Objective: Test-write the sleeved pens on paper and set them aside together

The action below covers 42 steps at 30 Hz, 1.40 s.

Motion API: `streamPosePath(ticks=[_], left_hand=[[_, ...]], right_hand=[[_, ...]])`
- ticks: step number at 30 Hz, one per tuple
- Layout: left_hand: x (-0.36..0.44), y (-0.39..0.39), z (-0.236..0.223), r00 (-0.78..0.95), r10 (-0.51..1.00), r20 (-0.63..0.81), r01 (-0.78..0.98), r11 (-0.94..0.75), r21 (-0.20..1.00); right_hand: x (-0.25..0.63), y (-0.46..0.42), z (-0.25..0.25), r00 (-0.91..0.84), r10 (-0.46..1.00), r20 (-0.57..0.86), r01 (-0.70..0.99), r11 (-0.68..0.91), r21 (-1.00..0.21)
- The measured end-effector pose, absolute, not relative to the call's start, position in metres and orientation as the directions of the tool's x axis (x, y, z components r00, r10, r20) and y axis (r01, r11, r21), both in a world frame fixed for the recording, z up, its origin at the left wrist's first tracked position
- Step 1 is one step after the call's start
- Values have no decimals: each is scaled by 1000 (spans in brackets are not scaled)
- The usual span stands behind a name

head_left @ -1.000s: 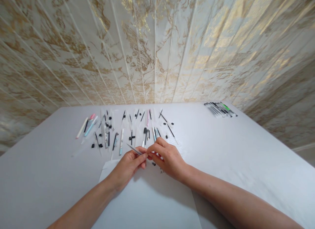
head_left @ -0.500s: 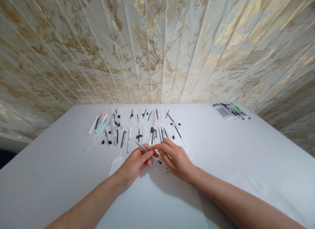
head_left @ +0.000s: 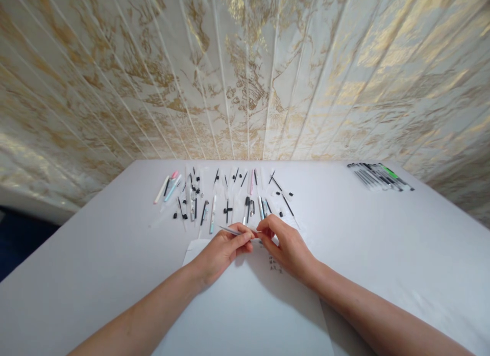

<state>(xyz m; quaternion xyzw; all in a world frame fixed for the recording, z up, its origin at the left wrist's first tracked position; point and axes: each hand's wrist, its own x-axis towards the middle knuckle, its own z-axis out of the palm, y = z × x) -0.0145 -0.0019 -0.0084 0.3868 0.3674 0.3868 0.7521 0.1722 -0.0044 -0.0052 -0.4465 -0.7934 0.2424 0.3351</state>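
Note:
My left hand [head_left: 233,246] is closed around a slim clear pen [head_left: 228,229], whose pointed end sticks out to the left. With thumb and fingers pinched together, my right hand [head_left: 285,244] grips the pen's other end, which is hidden by the fingers. Both hands are just above a white sheet of paper [head_left: 245,310]. Small dark handwriting [head_left: 274,264] shows on the sheet beside my right hand.
Beyond the hands lie many loose pen parts: black refills [head_left: 288,205], black caps [head_left: 280,213], clear barrels and a pale blue pen [head_left: 212,214]. A bundle of pens [head_left: 378,176] lies at the back right. A patterned white-and-gold wall covering [head_left: 245,91] stands behind the table.
My right hand has closed from loosely extended fingers into a pinch on the pen's right end. The pen lies flatter now. The whole view has shifted slightly.

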Motion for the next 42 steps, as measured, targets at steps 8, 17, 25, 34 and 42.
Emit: streamPosePath(ticks=[8,17,25,34,42], left_hand=[[-16,-2,-7,458,849,-265,-303,429,851],[-17,-2,-9,445,859,-253,-367,432,824],[-17,0,-11,439,862,-253,-402,440,803],[-18,0,-11,427,868,-254,-431,443,786],[-22,6,-13,341,862,-376,-579,507,638]], right_hand=[[171,-5,-4,-421,856,299,438,480,-760],[174,-3,-2,-340,903,262,544,416,-729],[173,-2,-5,-479,854,202,538,468,-701],[175,1,-10,-481,854,197,598,484,-639],[202,17,11,-420,895,152,624,406,-668]])
